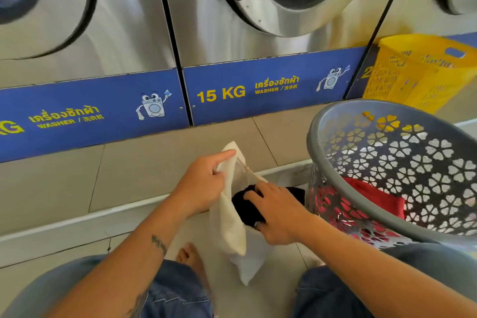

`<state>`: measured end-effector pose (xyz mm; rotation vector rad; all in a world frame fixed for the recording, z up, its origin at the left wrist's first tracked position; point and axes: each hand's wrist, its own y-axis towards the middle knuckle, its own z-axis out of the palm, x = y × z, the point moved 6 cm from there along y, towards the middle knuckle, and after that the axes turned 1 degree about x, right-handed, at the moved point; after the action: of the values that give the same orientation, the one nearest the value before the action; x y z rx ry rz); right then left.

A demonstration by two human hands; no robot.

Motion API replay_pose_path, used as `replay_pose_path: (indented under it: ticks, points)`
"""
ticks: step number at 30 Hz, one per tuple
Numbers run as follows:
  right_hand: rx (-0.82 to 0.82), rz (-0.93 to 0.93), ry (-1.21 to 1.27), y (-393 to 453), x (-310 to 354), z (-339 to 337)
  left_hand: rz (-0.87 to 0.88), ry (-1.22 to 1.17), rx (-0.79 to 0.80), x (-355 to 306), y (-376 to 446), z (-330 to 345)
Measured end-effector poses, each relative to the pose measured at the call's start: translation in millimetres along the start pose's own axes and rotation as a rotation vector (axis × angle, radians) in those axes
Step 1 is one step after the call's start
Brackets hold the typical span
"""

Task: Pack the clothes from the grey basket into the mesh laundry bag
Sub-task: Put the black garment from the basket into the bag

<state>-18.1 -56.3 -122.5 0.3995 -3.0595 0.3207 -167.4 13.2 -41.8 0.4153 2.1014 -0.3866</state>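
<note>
Clothes first: my right hand (277, 217) is closed on a black garment (249, 208), pushing it into the mesh laundry bag (232, 219). My left hand (204, 183) pinches the bag's rim, holding it open above the floor (144, 170). Just right, the grey basket (402, 170) holds a red garment (374, 197).

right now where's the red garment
In the head view it lies low on the right, inside the grey basket, the red garment just right of the right hand.
</note>
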Motion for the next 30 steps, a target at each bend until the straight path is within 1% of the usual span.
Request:
replay_pose_path:
  ticks: [2,4,5,7,9,11,13,16,17,18,19,20,21,22,23,25,30]
  points:
    - [-0.106,0.047,-0.104,-1,-3,-4,0.013,-0.007,0.003,-3,2,1]
    - [-0.136,0.168,-0.132,-1,-14,-6,0.037,-0.004,-0.014,-8,2,1]
    - [-0.113,0.233,-0.124,-2,-21,-6,0.053,-0.001,-0.021,-11,2,1]
    - [-0.019,0.321,-0.048,-3,-34,-1,0.080,-0.009,-0.028,-16,2,3]
    - [0.069,0.348,0.092,-4,-42,2,0.090,-0.011,-0.026,-18,3,5]
    - [0.063,0.336,0.197,-2,-41,-3,0.087,0.022,-0.030,-17,4,7]
    - [-0.039,0.319,0.286,2,-35,-16,0.097,0.069,-0.059,-15,6,8]
    - [-0.276,0.264,0.466,9,-25,-36,0.093,0.118,-0.065,-15,7,14]
    - [-0.307,0.242,0.556,10,-23,-38,0.100,0.121,-0.059,-16,9,17]
    - [-0.275,0.222,0.645,11,-20,-36,0.112,0.125,-0.059,-18,9,20]
    - [-0.172,0.207,0.707,11,-18,-29,0.129,0.135,-0.066,-22,10,22]
    - [-0.025,0.190,0.714,9,-15,-19,0.144,0.145,-0.082,-25,11,23]
    - [0.118,0.171,0.660,6,-13,-8,0.153,0.148,-0.101,-27,13,23]
    - [0.219,0.152,0.584,1,-13,1,0.159,0.145,-0.119,-30,14,23]
    - [0.268,0.137,0.522,-3,-15,5,0.163,0.141,-0.135,-32,15,24]
    - [0.254,0.142,0.488,-10,-22,2,0.179,0.145,-0.158,-38,17,28]
    - [0.071,0.162,0.488,-34,-42,-31,0.174,0.120,-0.237,-51,30,36]
